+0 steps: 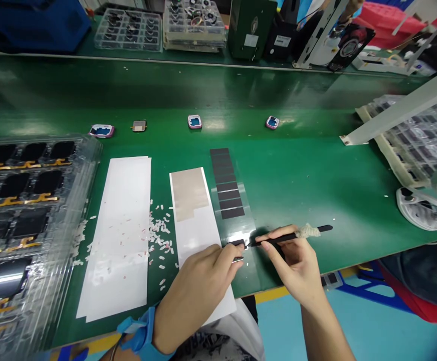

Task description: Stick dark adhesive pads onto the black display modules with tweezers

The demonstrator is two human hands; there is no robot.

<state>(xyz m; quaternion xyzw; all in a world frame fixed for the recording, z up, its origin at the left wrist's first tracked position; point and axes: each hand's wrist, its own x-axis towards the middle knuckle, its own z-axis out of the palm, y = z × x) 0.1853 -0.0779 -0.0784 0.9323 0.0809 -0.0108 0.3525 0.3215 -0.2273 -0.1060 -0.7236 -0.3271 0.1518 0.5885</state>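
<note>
The right hand (291,263) is clamped on a slim black tool (286,237), its tip pointing left at a small dark piece (236,242) pinched by the left hand (199,278), with dark rectangles (226,173) on clear film (249,213) just beyond that pinch and a white sheet (194,243) to its left.

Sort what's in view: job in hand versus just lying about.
Likely job:
slim black tool in right hand
small dark piece by left hand
dark rectangles on clear sheet

Likely lying about:
scattered white slips
dark green box
clear compartment boxes
</note>
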